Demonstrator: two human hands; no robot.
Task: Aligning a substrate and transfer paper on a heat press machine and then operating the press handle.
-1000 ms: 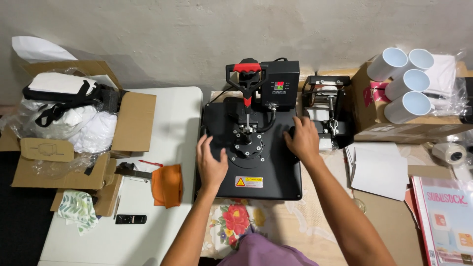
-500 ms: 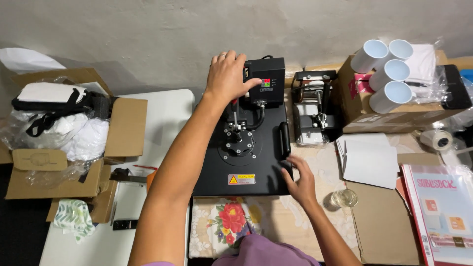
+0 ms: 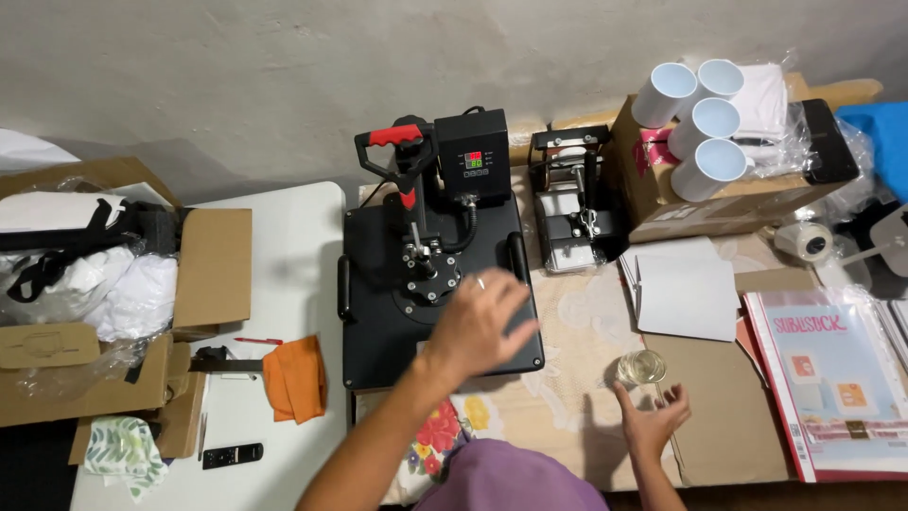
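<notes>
Fingers of my left hand are spread open and blurred over the front right of the black heat press, gripping nothing. Right hand lies open on the worktop, fingertips just beside a small clear tape roll. White sheets lie beyond it; white mugs sit farther back.

A black heat press with a red-gripped handle sits closed, apparently, on the table's floral cloth.
</notes>
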